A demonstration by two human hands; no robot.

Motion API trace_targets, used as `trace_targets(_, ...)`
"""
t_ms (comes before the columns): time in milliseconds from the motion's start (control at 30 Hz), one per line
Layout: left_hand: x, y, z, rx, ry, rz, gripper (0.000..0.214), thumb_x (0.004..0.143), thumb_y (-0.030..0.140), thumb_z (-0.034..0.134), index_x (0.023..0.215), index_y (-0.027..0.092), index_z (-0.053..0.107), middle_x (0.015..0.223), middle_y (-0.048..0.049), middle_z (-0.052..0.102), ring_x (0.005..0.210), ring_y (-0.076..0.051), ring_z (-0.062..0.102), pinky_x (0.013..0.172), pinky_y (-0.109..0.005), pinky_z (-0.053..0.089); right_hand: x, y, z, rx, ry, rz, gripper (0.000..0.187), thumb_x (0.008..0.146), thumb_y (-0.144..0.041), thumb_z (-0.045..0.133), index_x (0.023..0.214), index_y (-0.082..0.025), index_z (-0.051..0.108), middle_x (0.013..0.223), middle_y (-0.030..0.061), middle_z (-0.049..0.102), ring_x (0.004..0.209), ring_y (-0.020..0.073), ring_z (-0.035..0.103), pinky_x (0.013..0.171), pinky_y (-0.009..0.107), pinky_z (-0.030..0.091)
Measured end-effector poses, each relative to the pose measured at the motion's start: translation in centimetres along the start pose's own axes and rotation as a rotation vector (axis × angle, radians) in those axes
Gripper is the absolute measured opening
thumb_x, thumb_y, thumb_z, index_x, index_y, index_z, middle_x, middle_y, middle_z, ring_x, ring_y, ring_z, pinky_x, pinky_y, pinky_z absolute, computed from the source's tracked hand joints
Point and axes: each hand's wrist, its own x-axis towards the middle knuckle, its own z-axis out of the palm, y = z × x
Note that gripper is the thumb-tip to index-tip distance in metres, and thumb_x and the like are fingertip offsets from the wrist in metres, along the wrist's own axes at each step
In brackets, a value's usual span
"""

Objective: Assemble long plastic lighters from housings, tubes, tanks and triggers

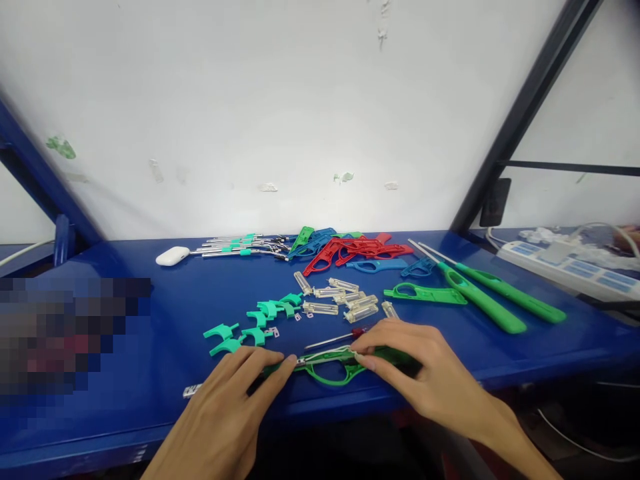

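A green plastic lighter shell point(333, 370) lies near the front edge of the blue bench point(150, 313). My left hand point(235, 400) presses its fingertips on the shell's left end, where a metal tube sticks out. My right hand point(420, 363) holds down the shell's right part with curled fingers. A small red-handled screwdriver point(340, 337) lies just behind the shell. Teal trigger pieces point(250, 323) sit to the left of it, and clear plastic tanks point(340, 297) lie behind.
Two assembled green lighters point(490, 300) lie at the right beside a green shell half point(425, 293). Red and blue shell halves point(357, 252), metal tubes point(240, 247) and a white earbud case point(173, 256) line the back. A white power strip point(570, 267) lies far right.
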Motion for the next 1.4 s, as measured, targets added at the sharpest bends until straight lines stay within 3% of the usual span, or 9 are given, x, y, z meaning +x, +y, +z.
trace_targets(367,-1.4,0.3,1.0,0.083,-0.089,-0.101,0.069,0.093,-0.002,0.036,0.147,0.033,0.061,0.139,-0.0053,0.069,0.115,-0.023,0.073,0.077,-0.027,0.065,-0.5,0.2,0.3,0.003,0.041,0.0,0.005,0.1,-0.03,0.075,0.099,-0.028,0.079,0.1,-0.0003,0.078,0.097,0.0183,0.075,0.089,0.028,0.056)
trace_targets(467,-1.4,0.2,0.7,0.104,-0.082,-0.09,0.059,0.1,0.005,0.04,0.148,0.034,0.06,0.144,-0.0054,0.065,0.124,-0.025,0.069,0.087,-0.031,0.064,-0.4,0.3,0.4,0.011,0.039,-0.017,0.004,0.099,-0.027,0.076,0.096,-0.027,0.079,0.098,-0.001,0.078,0.096,0.0172,0.074,0.088,0.027,0.056)
trace_targets(567,-0.2,-0.3,0.0,0.069,0.017,-0.089,0.048,0.106,0.013,0.045,0.148,0.032,0.059,0.141,-0.0071,0.064,0.125,-0.026,0.065,0.103,-0.041,0.057,-0.4,0.3,0.5,0.015,0.04,-0.021,0.005,0.1,-0.026,0.076,0.096,-0.027,0.079,0.098,-0.0014,0.078,0.096,0.0167,0.074,0.088,0.027,0.055)
trace_targets(633,1.1,-0.9,-0.4,0.058,0.094,-0.126,0.038,0.108,0.02,0.047,0.142,0.026,0.063,0.133,-0.0102,0.067,0.119,-0.028,0.065,0.1,-0.046,0.056,-0.4,0.4,0.5,0.021,0.042,-0.032,0.004,0.1,-0.026,0.075,0.098,-0.027,0.079,0.098,-0.0016,0.078,0.096,0.0164,0.074,0.088,0.026,0.055)
trace_targets(733,3.2,-2.2,-0.3,0.13,0.085,-0.182,0.036,0.109,0.029,0.043,0.129,0.019,0.072,0.123,-0.0139,0.071,0.111,-0.033,0.065,0.09,-0.05,0.057,-0.5,0.4,0.5,0.038,0.049,-0.049,0.004,0.1,-0.025,0.075,0.099,-0.027,0.078,0.097,-0.0023,0.077,0.094,0.0155,0.073,0.087,0.026,0.055)
trace_targets(933,5.5,-4.3,1.0,0.176,0.007,-0.251,0.042,0.105,0.034,0.05,0.131,0.011,0.073,0.119,-0.0184,0.073,0.107,-0.038,0.067,0.084,-0.053,0.058,-0.5,0.6,0.6,0.045,0.061,-0.073,0.005,0.101,-0.023,0.074,0.1,-0.026,0.077,0.099,-0.0022,0.077,0.095,0.0153,0.073,0.087,0.025,0.055)
trace_targets(1133,6.4,-5.4,1.0,0.168,-0.023,-0.213,0.038,0.107,0.035,0.047,0.109,0.016,0.079,0.106,-0.0146,0.075,0.093,-0.036,0.068,0.075,-0.05,0.057,-0.5,0.7,0.7,0.035,0.053,-0.078,0.004,0.101,-0.025,0.074,0.101,-0.026,0.077,0.1,-0.0021,0.077,0.097,0.0156,0.073,0.089,0.026,0.055)
trace_targets(1333,5.8,-2.3,-0.4,0.123,0.093,-0.1,0.047,0.114,0.052,0.036,0.117,0.021,0.071,0.105,-0.0064,0.074,0.089,-0.026,0.07,0.078,-0.041,0.058,-0.3,0.8,0.7,0.038,0.076,-0.099,0.004,0.102,-0.023,0.073,0.101,-0.026,0.076,0.1,-0.0023,0.077,0.098,0.0152,0.073,0.09,0.025,0.054)
trace_targets(1400,5.5,-0.6,-0.7,0.048,0.16,0.028,0.04,0.116,0.045,0.035,0.118,0.022,0.068,0.106,-0.0028,0.075,0.094,-0.021,0.072,0.08,-0.034,0.059,-0.3,0.8,0.7,0.035,0.077,-0.095,0.004,0.102,-0.023,0.073,0.101,-0.026,0.075,0.1,-0.0028,0.077,0.098,0.015,0.072,0.09,0.025,0.054)
